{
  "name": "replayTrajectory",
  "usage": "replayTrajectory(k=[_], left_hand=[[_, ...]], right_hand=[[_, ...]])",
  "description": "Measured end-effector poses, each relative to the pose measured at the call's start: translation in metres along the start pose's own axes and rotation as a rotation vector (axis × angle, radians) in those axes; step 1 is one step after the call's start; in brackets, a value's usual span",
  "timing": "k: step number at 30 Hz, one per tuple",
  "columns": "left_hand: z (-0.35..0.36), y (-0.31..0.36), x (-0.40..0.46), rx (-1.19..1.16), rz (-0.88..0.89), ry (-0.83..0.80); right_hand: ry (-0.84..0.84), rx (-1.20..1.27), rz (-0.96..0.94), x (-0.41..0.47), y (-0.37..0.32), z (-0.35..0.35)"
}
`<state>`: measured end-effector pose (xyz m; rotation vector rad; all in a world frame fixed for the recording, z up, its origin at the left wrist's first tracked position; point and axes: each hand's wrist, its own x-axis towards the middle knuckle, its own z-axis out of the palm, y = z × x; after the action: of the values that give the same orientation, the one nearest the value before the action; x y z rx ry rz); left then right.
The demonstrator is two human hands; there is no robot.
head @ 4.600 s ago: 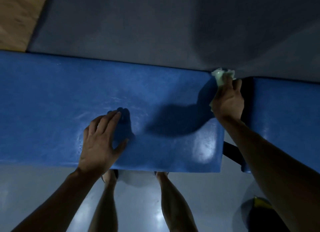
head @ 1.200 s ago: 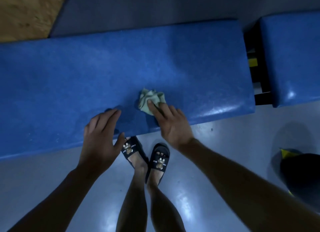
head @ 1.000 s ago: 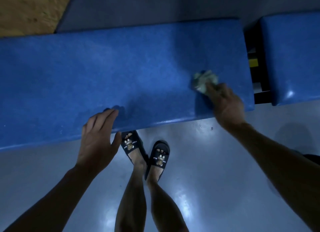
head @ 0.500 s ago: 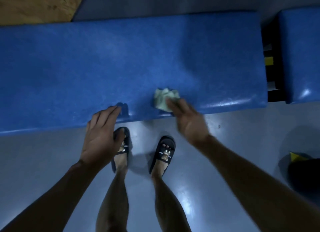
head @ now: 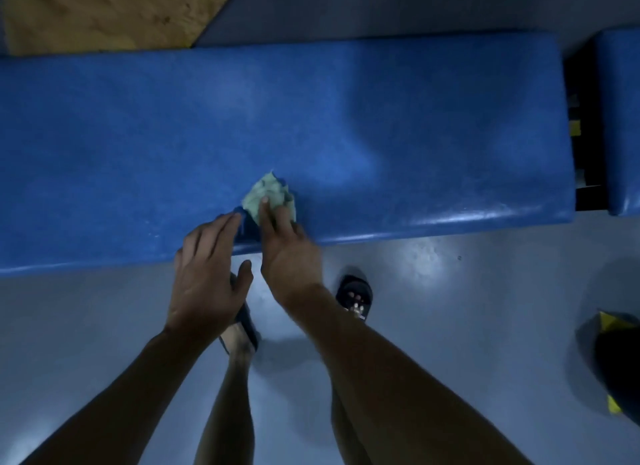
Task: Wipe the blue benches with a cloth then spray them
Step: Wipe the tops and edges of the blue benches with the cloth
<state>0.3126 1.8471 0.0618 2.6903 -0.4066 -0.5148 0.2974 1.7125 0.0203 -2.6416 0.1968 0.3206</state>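
While right hand (head: 289, 253) presses cloth (head: 268, 196) with straight fingers onto blue bench (head: 415, 125), left hand (head: 207, 274) flat, released

Single head view — looks steeply down, near bench (head: 311, 118); dim, perhaps blurred.

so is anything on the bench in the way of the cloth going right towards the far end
Nothing visible. The right hand presses the cloth near the front edge of the blue bench, and the top is bare from there to its right end. The left hand rests on the other side.
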Motion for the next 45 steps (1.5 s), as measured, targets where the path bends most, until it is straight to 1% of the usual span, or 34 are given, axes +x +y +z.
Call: replayTrajectory(k=[1, 3, 4, 5, 6, 7, 9, 11, 12, 13, 14, 16, 17, 18, 19, 20, 22, 23, 24, 25, 28, 30, 32, 33, 34, 35, 36, 37, 39, 41, 42, 43, 44, 45], left_hand=[[-0.004, -0.006, 0.001, -0.006, 0.004, 0.008], [-0.013, -0.020, 0.002, -0.005, 0.012, 0.025], [-0.017, -0.026, 0.004, -0.003, 0.023, 0.026], [-0.020, -0.033, 0.005, 0.000, 0.040, 0.021], [-0.023, -0.041, 0.006, 0.001, 0.057, 0.018], [-0.025, -0.049, 0.008, 0.002, 0.072, 0.020], [-0.027, -0.065, 0.010, 0.016, 0.100, 0.028], [-0.029, -0.077, 0.013, 0.039, 0.108, 0.043], [-0.030, -0.082, 0.014, 0.049, 0.107, 0.049], [-0.030, -0.087, 0.014, 0.055, 0.102, 0.045], [-0.032, -0.092, 0.013, 0.057, 0.095, 0.037], [-0.036, -0.100, 0.013, 0.058, 0.087, 0.029], [-0.038, -0.104, 0.013, 0.057, 0.085, 0.024], [-0.042, -0.108, 0.013, 0.055, 0.084, 0.021], [-0.045, -0.111, 0.012, 0.053, 0.084, 0.022], [-0.047, -0.114, 0.012, 0.050, 0.090, 0.029], [-0.054, -0.123, 0.012, 0.046, 0.108, 0.033], [-0.056, -0.128, 0.012, 0.044, 0.111, 0.029], [-0.058, -0.132, 0.013, 0.038, 0.112, 0.025], [-0.060, -0.135, 0.013, 0.028, 0.110, 0.023], [-0.062, -0.142, 0.015, -0.007, 0.112, 0.024], [-0.063, -0.146, 0.018, -0.017, 0.127, 0.025], [-0.065, -0.148, 0.021, -0.018, 0.114, 0.004], [-0.066, -0.149, 0.023, -0.016, 0.106, -0.007], [-0.067, -0.149, 0.025, -0.016, 0.105, -0.015], [-0.068, -0.149, 0.028, -0.017, 0.108, -0.022], [-0.070, -0.149, 0.031, -0.016, 0.112, -0.026], [-0.072, -0.150, 0.034, -0.014, 0.114, -0.028], [-0.077, -0.153, 0.041, -0.010, 0.124, -0.030], [-0.079, -0.157, 0.048, -0.016, 0.129, -0.036], [-0.079, -0.160, 0.052, -0.019, 0.132, -0.038], [-0.078, -0.163, 0.056, -0.018, 0.135, -0.037], [-0.077, -0.166, 0.059, -0.016, 0.138, -0.038], [-0.076, -0.169, 0.061, -0.014, 0.140, -0.039]], right_hand=[[-0.027, -0.025, -0.054, 0.004, 0.000, -0.005], [0.025, -0.069, -0.152, 0.005, 0.031, -0.019], [0.069, -0.112, -0.171, 0.002, 0.057, -0.027], [0.094, -0.165, -0.137, 0.000, 0.087, -0.039], [0.111, -0.212, -0.044, -0.002, 0.116, -0.053], [0.113, -0.243, 0.095, -0.003, 0.140, -0.069], [0.115, -0.278, 0.390, -0.009, 0.163, -0.087], [0.204, -0.247, 0.592, -0.006, 0.146, -0.076], [0.250, -0.192, 0.656, -0.002, 0.124, -0.061], [0.277, -0.134, 0.666, 0.001, 0.094, -0.043], [0.281, -0.100, 0.606, 0.004, 0.059, -0.022], [0.253, -0.044, 0.353, 0.007, -0.011, 0.015], [0.210, -0.044, 0.216, 0.006, -0.041, 0.028], [0.132, -0.065, 0.096, 0.006, -0.064, 0.035], [0.053, -0.101, -0.007, 0.006, -0.075, 0.037], [0.027, -0.136, -0.105, 0.007, -0.075, 0.034], [0.038, -0.203, -0.266, 0.014, -0.047, 0.018], [0.041, -0.252, -0.297, 0.017, -0.023, 0.007], [0.039, -0.301, -0.260, 0.018, 0.004, -0.007], [0.045, -0.340, -0.152, 0.017, 0.031, -0.025], [0.062, -0.377, 0.298, 0.006, 0.082, -0.066], [0.113, -0.325, 0.512, 0.005, 0.078, -0.059], [0.219, -0.193, 0.670, 0.014, 0.042, -0.029], [0.245, -0.135, 0.663, 0.018, 0.014, -0.009], [0.262, -0.090, 0.586, 0.020, -0.018, 0.010], [0.266, -0.056, 0.462, 0.022, -0.049, 0.027], [0.233, -0.060, 0.314, 0.022, -0.076, 0.040], [0.161, -0.094, 0.159, 0.021, -0.094, 0.047], [0.024, -0.189, -0.109, 0.027, -0.096, 0.042], [0.003, -0.339, -0.311, 0.035, -0.062, 0.022], [0.004, -0.422, -0.361, 0.037, -0.038, 0.009], [0.013, -0.475, -0.355, 0.038, -0.012, -0.004], [0.042, -0.509, -0.283, 0.037, 0.014, -0.018], [0.080, -0.527, -0.144, 0.036, 0.037, -0.031]])
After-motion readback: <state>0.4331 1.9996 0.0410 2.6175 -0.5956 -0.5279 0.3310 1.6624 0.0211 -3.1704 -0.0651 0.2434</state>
